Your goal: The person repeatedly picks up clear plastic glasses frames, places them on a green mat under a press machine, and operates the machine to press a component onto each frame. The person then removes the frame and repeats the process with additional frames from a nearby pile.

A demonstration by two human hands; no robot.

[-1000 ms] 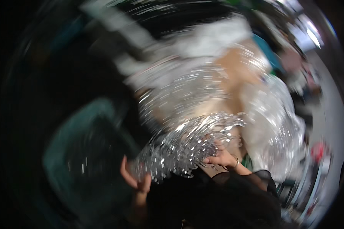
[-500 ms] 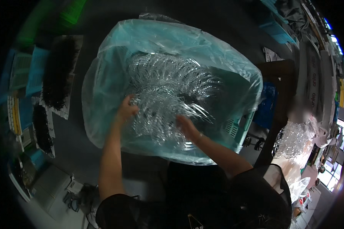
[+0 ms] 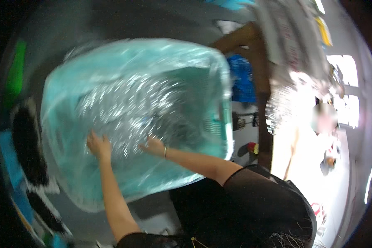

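A teal plastic basket [image 3: 226, 124] lined with a clear plastic bag [image 3: 80, 182] stands in front of me. In it lies a pile of shiny, clear, curved plastic strips [image 3: 128, 99], blurred by motion; I cannot make out their exact kind. At the pile's near left edge is my left hand [image 3: 99, 145], its fingers apart and nothing seen in them. My right hand [image 3: 155, 146] is over the near right side of the pile, also with fingers apart. Whether either hand touches the strips cannot be made out.
Right of the basket are a blue object [image 3: 242, 78] and a brown wooden frame [image 3: 261, 95]. Beyond it, a brightly lit table [image 3: 306, 173] carries more clear strips [image 3: 279, 103]. Dark bristly bundles [image 3: 28, 144] lie on the left.
My view has turned to the right, so basket and hands appear further left. Both hands stay low at the pile's near side with fingers spread. The picture is more blurred.
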